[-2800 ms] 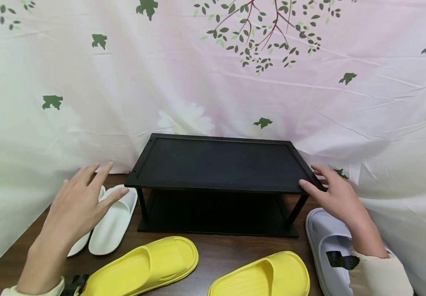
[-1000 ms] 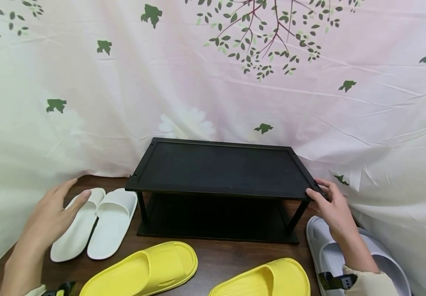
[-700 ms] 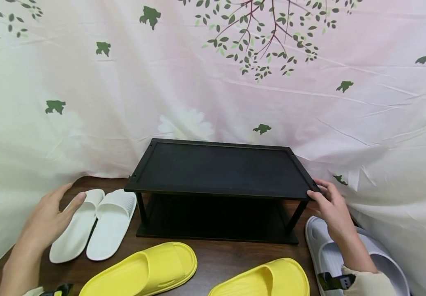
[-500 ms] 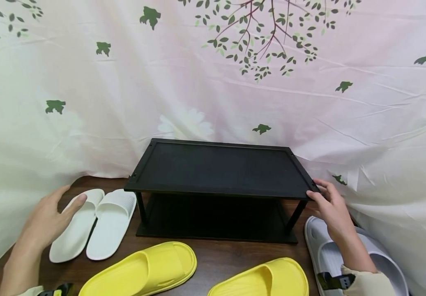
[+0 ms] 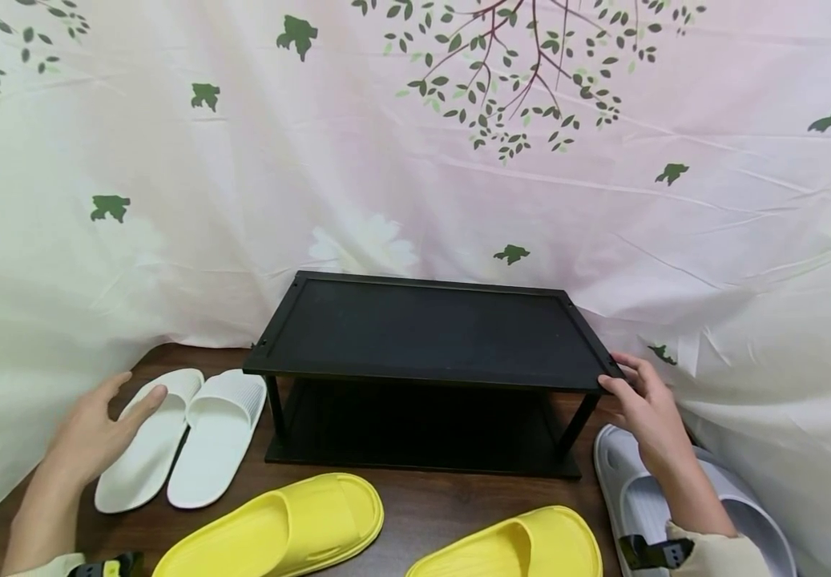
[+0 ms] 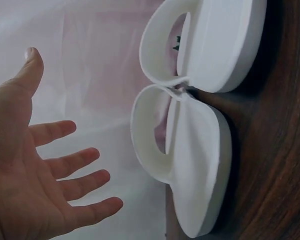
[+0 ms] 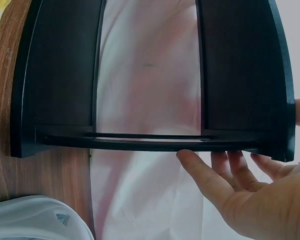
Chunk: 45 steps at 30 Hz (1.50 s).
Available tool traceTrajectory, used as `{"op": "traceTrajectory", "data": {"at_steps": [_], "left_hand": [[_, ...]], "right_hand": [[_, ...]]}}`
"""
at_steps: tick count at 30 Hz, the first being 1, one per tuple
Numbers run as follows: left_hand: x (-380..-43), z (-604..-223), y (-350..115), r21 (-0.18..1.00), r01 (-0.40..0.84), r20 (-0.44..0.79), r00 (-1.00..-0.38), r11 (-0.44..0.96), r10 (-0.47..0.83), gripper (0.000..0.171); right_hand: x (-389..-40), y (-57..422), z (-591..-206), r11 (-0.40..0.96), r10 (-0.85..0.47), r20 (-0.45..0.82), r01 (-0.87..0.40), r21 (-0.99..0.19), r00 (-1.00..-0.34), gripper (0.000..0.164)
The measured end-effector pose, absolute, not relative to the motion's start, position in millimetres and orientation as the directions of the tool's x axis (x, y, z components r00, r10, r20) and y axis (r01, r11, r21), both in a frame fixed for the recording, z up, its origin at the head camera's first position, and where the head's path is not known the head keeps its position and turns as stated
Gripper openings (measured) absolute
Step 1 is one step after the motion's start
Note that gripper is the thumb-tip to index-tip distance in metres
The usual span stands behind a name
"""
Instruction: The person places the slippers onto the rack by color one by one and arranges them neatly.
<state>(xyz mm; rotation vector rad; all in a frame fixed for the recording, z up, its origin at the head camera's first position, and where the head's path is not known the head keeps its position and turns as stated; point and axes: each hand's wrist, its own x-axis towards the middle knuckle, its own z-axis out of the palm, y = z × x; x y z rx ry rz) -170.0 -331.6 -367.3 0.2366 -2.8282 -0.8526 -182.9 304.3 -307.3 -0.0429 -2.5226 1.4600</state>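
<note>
A low black two-tier shoe rack (image 5: 429,328) stands against the fabric backdrop. My right hand (image 5: 649,409) grips its front right corner, thumb on the top board and fingers against the end side. In the right wrist view, my right hand's fingertips (image 7: 187,155) are at the rack's post (image 7: 140,145). At the left, my left hand (image 5: 90,437) is held with fingers spread beside a pair of white slippers (image 5: 213,449). The left wrist view shows that hand (image 6: 35,185) with its palm bare, apart from the slippers (image 6: 202,150).
Two yellow slippers, one on the left (image 5: 328,513) and one on the right (image 5: 559,545), lie in front of the rack on the dark wooden surface (image 5: 401,501). Grey slippers (image 5: 732,485) lie under my right forearm. The leaf-patterned fabric (image 5: 415,176) closes off the back and sides.
My left hand has drawn away from the rack's left end, moving left and down. My right hand has gone from hovering at the right edge to gripping the corner. The rack has hardly shifted.
</note>
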Motion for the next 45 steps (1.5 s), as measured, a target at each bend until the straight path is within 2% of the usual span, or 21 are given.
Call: {"op": "traceTrajectory", "data": {"at_steps": [24,34,39,45], "left_hand": [[-180.0,-392.1,-353.2,0.609,-0.201,-0.094,-0.979,0.767,-0.182,0.098],[-183.3,-401.7,-358.3,0.615,-0.171,-0.053,-0.983,0.77,-0.177,0.1],[-184.5,-406.5,-359.2,0.578,-0.163,-0.01,-0.981,0.799,-0.192,0.103],[-186.3,-411.5,-362.5,0.58,-0.238,-0.02,-0.96,0.779,-0.278,0.096]], "right_hand": [[-184.4,304.0,-309.4,0.516,0.144,0.175,-0.077,-0.853,-0.974,0.061],[-183.6,304.7,-310.5,0.507,0.143,0.187,-0.09,-0.857,-0.972,0.06],[-184.0,305.7,-310.5,0.495,0.132,0.176,-0.089,-0.864,-0.976,0.06],[-183.7,304.7,-310.4,0.501,0.146,0.182,-0.086,-0.861,-0.972,0.06]]}}
